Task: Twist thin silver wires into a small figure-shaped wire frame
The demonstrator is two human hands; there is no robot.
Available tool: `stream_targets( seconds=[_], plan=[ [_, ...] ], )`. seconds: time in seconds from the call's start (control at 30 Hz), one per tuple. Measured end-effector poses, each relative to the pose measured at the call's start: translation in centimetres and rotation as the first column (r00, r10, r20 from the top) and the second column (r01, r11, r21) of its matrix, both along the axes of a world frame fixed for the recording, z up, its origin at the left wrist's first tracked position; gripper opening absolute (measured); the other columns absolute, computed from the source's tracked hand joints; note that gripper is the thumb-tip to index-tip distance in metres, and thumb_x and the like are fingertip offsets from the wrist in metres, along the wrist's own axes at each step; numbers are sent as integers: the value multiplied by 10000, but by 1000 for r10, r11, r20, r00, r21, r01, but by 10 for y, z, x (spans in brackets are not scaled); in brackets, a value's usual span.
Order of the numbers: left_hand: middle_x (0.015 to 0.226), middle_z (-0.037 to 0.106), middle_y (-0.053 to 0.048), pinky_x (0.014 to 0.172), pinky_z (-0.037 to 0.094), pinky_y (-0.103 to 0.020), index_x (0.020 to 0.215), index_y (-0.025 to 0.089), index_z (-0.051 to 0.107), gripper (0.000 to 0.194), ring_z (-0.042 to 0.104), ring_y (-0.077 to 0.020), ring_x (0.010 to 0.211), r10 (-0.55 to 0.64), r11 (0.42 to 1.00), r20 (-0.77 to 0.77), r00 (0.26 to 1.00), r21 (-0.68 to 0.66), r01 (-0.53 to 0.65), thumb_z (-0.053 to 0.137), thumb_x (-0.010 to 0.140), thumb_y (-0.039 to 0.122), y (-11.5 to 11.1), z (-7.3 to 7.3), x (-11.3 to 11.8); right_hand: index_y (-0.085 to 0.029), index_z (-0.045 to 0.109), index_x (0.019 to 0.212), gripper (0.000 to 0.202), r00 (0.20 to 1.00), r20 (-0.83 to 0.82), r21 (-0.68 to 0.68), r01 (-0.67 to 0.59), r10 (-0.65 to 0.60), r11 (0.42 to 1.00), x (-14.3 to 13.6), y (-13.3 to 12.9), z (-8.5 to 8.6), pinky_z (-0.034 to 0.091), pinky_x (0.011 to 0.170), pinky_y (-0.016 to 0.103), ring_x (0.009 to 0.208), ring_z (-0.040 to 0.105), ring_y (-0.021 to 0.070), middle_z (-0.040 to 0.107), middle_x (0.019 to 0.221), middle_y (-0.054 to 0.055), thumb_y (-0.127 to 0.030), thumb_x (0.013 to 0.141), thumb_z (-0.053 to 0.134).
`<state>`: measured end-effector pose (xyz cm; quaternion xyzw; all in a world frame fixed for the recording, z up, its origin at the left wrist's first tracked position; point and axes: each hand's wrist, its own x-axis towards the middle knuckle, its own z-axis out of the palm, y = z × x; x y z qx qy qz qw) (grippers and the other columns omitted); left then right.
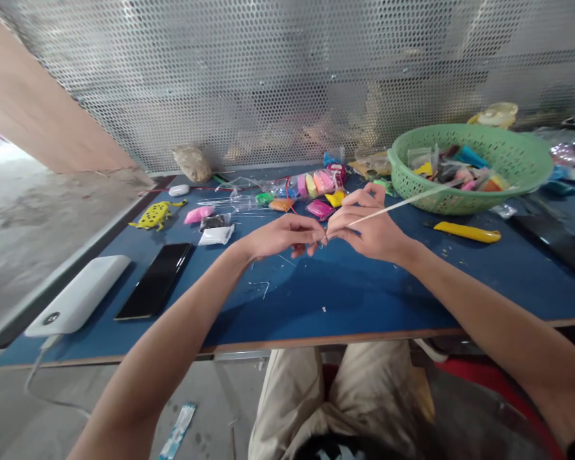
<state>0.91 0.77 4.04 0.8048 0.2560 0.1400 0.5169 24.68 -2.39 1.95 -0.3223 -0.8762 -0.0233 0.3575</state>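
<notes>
Above the middle of the blue table (374,313), my two hands meet fingertip to fingertip. From my right hand (371,227), closed in a pinch, a long thin whitish strip (402,203) slants up to the right, towards the green basket. My left hand (287,235) is also closed, its thumb and fingers pressed together on something small at the meeting point. That small thing is mostly hidden by the fingers, and I cannot make out its kind. Thin wire pieces (263,286) lie on the table just below my left hand.
A green basket (402,182) full of small packets stands right, with a yellow cutter (467,232) before it. Colourful clay packets (321,209) lie behind my hands. Leftward are a yellow toy frog (156,215), a black phone (156,281) and a white power bank (81,294).
</notes>
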Motion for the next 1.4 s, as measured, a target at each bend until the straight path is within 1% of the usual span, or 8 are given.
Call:
stream_targets(
  seconds=[0.1, 0.17, 0.23, 0.27, 0.53, 1.03, 1.2, 1.4],
  plan=[
    [860, 747, -49, 551, 481, -239, 960, 191, 718, 291, 600, -94, 566, 220, 915, 64, 973, 332, -229, 525, 981, 408, 0, -5, 2, -276, 739, 883, 132, 982, -129, -96, 127, -139, 987, -3, 6, -4, 246, 1005, 492, 1028, 569, 256, 746, 932, 7, -374, 929, 663],
    [904, 759, -47, 582, 480, -258, 944, 204, 746, 290, 585, -90, 562, 394, 661, 163, 904, 633, -403, 547, 968, 414, -2, -8, 5, -263, 747, 888, 147, 952, -209, -192, 185, -225, 964, -6, 9, -8, 286, 987, 487, 1016, 585, 263, 728, 947, 30, -392, 909, 680],
    [970, 769, -35, 621, 485, -267, 978, 230, 762, 241, 605, -94, 605, 455, 390, 270, 848, 796, -463, 600, 939, 405, -5, -12, 7, -259, 753, 891, 166, 928, -248, -265, 211, -278, 941, -8, 11, -11, 315, 973, 485, 1014, 591, 271, 713, 955, 45, -407, 901, 678],
    [1005, 770, -25, 633, 487, -264, 1001, 244, 763, 222, 626, -96, 636, 446, 307, 300, 843, 834, -459, 621, 928, 398, -6, -13, 7, -258, 754, 888, 169, 920, -255, -287, 221, -297, 932, -9, 11, -12, 322, 969, 486, 1015, 592, 274, 707, 955, 48, -408, 898, 676],
    [984, 789, 27, 615, 478, -273, 1023, 288, 761, 165, 735, -147, 807, 389, 38, 231, 892, 963, -266, 634, 929, 338, -7, -26, 11, -263, 758, 884, 150, 911, -198, -237, 314, -362, 919, -12, 10, -17, 288, 958, 480, 1025, 600, 270, 711, 939, 46, -382, 904, 668],
    [1163, 739, -21, 593, 476, -291, 1122, 226, 688, 226, 689, -174, 957, 488, 0, 152, 859, 985, -174, 488, 1016, 218, -10, -32, 25, -246, 750, 919, 181, 907, -116, -40, 403, -405, 914, -14, 6, -15, 231, 947, 484, 1034, 550, 279, 758, 937, 37, -387, 936, 638],
    [1147, 739, -12, 642, 496, -286, 1094, 236, 698, 215, 684, -177, 957, 480, 85, 131, 868, 977, -194, 500, 1009, 241, -10, -31, 24, -246, 748, 914, 206, 909, -102, -40, 402, -404, 915, -14, 7, -17, 230, 944, 478, 1034, 554, 279, 762, 969, 42, -379, 962, 598],
    [1113, 748, -21, 606, 477, -271, 1054, 241, 734, 243, 704, -166, 893, 506, 275, 111, 855, 919, -282, 505, 1009, 308, -8, -29, 24, -269, 753, 912, 174, 918, -73, -16, 390, -390, 921, -13, 7, -18, 194, 979, 479, 1052, 537, 270, 766, 975, 24, -352, 959, 607]
  ],
)
